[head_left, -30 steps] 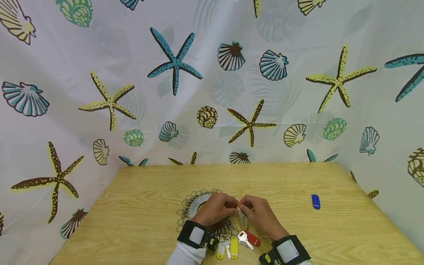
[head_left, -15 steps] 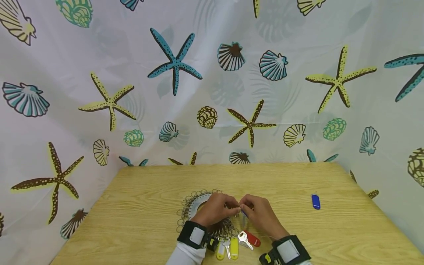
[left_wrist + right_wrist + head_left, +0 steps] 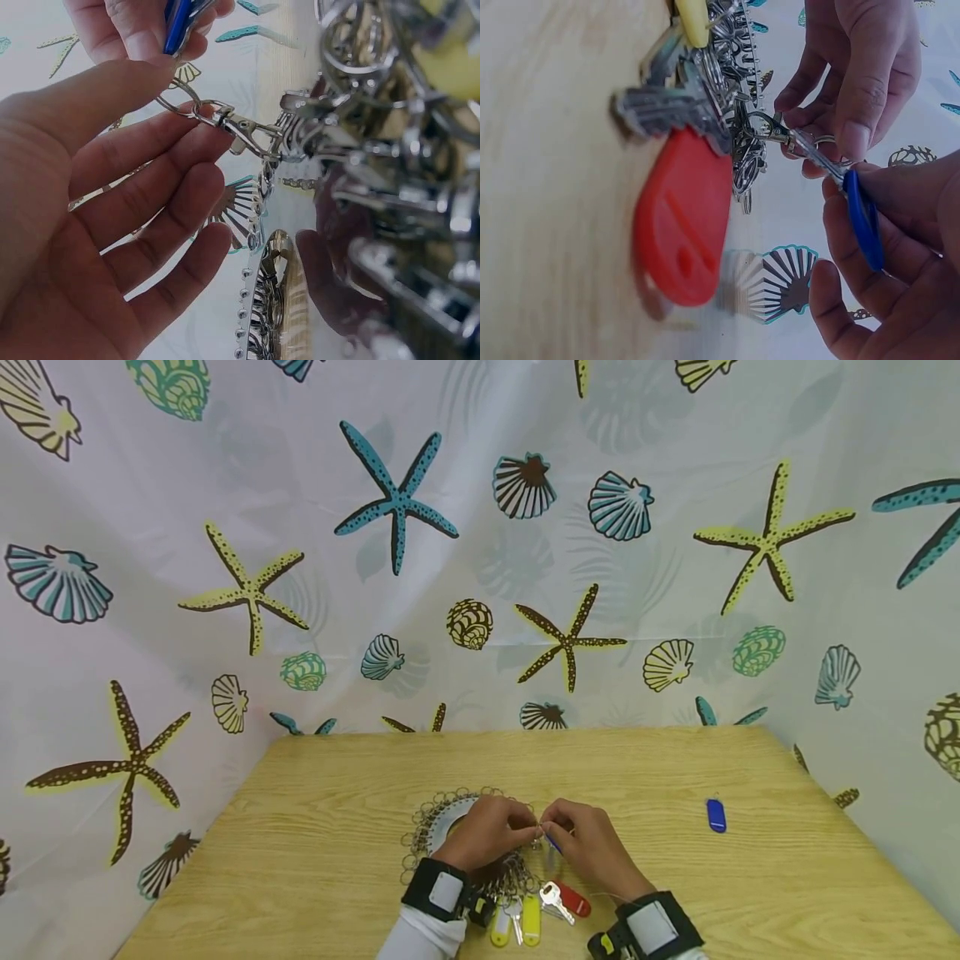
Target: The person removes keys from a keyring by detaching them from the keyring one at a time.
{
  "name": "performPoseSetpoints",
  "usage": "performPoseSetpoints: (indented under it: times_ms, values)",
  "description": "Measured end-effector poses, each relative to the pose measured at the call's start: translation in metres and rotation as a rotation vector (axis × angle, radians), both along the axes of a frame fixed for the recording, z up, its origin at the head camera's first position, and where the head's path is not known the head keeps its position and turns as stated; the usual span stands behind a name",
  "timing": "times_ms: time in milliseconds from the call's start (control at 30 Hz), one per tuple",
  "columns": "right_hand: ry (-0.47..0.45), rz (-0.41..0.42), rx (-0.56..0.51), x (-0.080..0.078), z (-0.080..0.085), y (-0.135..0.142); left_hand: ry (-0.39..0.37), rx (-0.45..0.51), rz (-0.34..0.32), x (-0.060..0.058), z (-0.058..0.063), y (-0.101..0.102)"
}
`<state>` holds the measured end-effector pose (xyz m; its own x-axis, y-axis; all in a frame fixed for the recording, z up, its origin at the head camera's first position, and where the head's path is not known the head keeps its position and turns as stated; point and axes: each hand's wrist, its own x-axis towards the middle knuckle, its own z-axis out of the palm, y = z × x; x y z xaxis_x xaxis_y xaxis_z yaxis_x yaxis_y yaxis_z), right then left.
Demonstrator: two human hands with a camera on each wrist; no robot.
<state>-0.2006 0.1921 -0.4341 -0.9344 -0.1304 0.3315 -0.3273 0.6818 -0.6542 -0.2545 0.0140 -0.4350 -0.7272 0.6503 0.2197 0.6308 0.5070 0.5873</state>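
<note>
In the lower middle of the head view, the left hand [image 3: 491, 835] and the right hand [image 3: 592, 843] meet at their fingertips. The left hand pinches a thin, round silver metal ring [image 3: 180, 97] with its thumb and first finger, and its other fingers are loose. The right hand pinches at the same spot, with a flat blue plastic key tag [image 3: 866, 221] by its fingers. The ring is looped onto a small silver metal clip [image 3: 240, 131], which reaches over to a shiny bunch. That bunch is part of a big round silver metal holder [image 3: 442, 822] with little rings all around, partly hidden under the left hand. Just below, at the bottom middle, lie two yellow plastic tags [image 3: 531, 920], some silver metal keys [image 3: 555, 902] and a red plastic tag [image 3: 573, 900]. Well apart, on the right side, another blue plastic tag [image 3: 716, 816] lies on the light wood tabletop [image 3: 322, 810]. Behind it all hangs a white cloth [image 3: 480, 560] with starfish and shells.
</note>
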Motion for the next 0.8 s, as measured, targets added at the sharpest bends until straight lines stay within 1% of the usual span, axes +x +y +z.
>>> performPoseSetpoints:
  times_ms: [167, 400, 500, 667, 800]
  values:
    - [-0.005, 0.008, 0.001, -0.0003, -0.0001, 0.0, -0.005, 0.004, 0.009, 0.0007, -0.0001, 0.0002]
    - [-0.013, 0.006, -0.003, -0.0004, 0.0006, 0.0004, 0.026, -0.007, 0.008, 0.0, -0.0013, 0.001]
    - [-0.019, -0.005, -0.01, -0.0006, 0.0006, 0.0003, 0.039, -0.011, 0.004, -0.0002, -0.0013, 0.0014]
    - [-0.043, -0.025, -0.035, -0.0012, -0.0002, 0.0008, 0.035, -0.02, 0.015, 0.0008, -0.0001, 0.0018]
    - [-0.028, -0.043, -0.033, -0.0019, -0.0009, 0.0015, 0.031, -0.027, 0.017, 0.0009, 0.0002, 0.0025]
